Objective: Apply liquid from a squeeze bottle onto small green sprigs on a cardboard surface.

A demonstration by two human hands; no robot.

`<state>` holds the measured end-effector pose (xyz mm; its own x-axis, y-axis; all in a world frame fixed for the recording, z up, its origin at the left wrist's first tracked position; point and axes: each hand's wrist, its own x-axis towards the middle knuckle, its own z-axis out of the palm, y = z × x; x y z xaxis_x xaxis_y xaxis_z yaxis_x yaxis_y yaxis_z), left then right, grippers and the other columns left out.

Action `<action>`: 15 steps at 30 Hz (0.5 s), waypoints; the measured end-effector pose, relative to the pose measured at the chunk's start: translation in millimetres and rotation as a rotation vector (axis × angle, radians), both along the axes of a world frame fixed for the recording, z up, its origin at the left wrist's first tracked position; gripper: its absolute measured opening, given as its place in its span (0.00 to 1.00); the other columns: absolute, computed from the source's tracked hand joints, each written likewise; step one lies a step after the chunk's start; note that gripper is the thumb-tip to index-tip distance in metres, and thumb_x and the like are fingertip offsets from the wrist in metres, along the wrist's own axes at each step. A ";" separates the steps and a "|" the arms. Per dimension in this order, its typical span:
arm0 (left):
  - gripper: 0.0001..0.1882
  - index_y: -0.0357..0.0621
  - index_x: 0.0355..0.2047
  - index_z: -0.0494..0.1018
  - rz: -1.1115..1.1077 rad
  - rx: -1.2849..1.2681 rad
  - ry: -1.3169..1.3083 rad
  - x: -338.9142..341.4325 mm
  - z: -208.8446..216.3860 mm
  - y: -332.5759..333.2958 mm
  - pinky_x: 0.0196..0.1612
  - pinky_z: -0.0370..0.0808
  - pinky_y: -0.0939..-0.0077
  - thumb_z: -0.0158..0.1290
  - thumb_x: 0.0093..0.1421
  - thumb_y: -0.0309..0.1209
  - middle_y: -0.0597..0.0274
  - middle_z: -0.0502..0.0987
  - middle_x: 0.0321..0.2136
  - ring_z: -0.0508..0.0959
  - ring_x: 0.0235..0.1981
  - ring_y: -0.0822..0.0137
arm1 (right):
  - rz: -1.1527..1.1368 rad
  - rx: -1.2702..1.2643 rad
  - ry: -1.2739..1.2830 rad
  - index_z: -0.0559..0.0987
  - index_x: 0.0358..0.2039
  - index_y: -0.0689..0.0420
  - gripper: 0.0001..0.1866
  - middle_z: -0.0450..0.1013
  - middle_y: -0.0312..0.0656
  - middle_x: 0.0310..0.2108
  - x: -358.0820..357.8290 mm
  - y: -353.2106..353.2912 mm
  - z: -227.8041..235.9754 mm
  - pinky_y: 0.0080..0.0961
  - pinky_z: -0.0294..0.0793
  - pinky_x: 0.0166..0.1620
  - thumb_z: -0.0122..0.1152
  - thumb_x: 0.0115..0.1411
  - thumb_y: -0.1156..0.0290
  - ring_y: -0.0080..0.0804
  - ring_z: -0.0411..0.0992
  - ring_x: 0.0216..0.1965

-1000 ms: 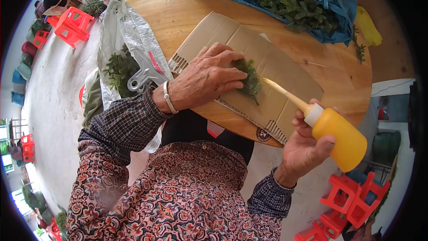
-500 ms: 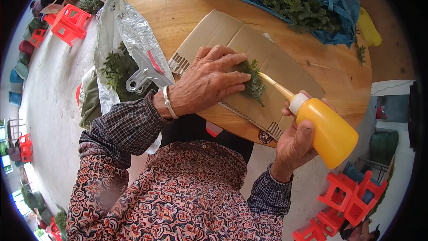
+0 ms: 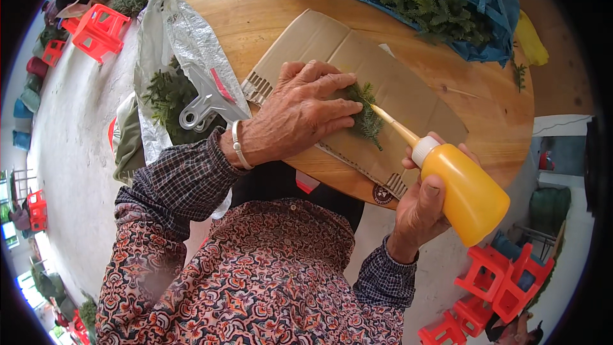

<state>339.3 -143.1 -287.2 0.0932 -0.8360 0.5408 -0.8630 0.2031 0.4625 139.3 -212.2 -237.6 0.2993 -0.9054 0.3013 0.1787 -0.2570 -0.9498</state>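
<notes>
My left hand point(image 3: 313, 103) lies over a small green fir sprig point(image 3: 367, 118) and holds it down on a flat piece of brown cardboard point(image 3: 421, 112). The fingertips cover the sprig's left part, while its needles stick out to the right. In my right hand point(image 3: 418, 207) is a yellow squeeze bottle point(image 3: 469, 188) with a white collar and a long tapered nozzle. It is tilted so that the nozzle tip meets the sprig's right side. Whether anything flows from the tip is too small to tell.
The cardboard lies on a round wooden table point(image 3: 242, 6). A blue bag point(image 3: 498, 16) full of fir branches stands at the far right, beside a yellow bag point(image 3: 531, 38). At the table's left edge, a large clip point(image 3: 207, 99) grips a clear plastic bag point(image 3: 159, 38). Red stools point(image 3: 99, 32) stand around.
The bottle's base has swung slightly toward me and to the left, with its nozzle tip still at the sprig. My left hand keeps its place on the sprig.
</notes>
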 end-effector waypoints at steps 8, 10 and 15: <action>0.10 0.50 0.34 0.79 0.037 0.025 -0.033 -2.6 4.8 1.4 0.54 0.57 0.63 0.57 0.53 0.39 0.64 0.74 0.49 0.69 0.49 0.63 | -0.015 -0.008 0.016 0.61 0.53 0.59 0.35 0.71 0.58 0.45 -2.4 4.8 1.3 0.25 0.77 0.36 0.67 0.47 0.65 0.38 0.74 0.31; 0.11 0.49 0.33 0.78 0.051 0.044 -0.016 -3.4 6.2 1.7 0.54 0.57 0.62 0.59 0.52 0.38 0.65 0.75 0.49 0.70 0.49 0.63 | -0.042 -0.019 0.055 0.61 0.53 0.59 0.35 0.71 0.58 0.45 -2.9 5.2 1.0 0.25 0.78 0.36 0.67 0.47 0.65 0.38 0.74 0.31; 0.11 0.48 0.32 0.78 0.049 0.041 -0.024 -2.7 6.7 2.9 0.54 0.56 0.62 0.59 0.52 0.39 0.65 0.75 0.49 0.71 0.49 0.64 | -0.012 -0.122 0.046 0.63 0.53 0.57 0.29 0.71 0.53 0.43 -2.7 7.7 0.0 0.25 0.74 0.33 0.60 0.54 0.61 0.40 0.72 0.32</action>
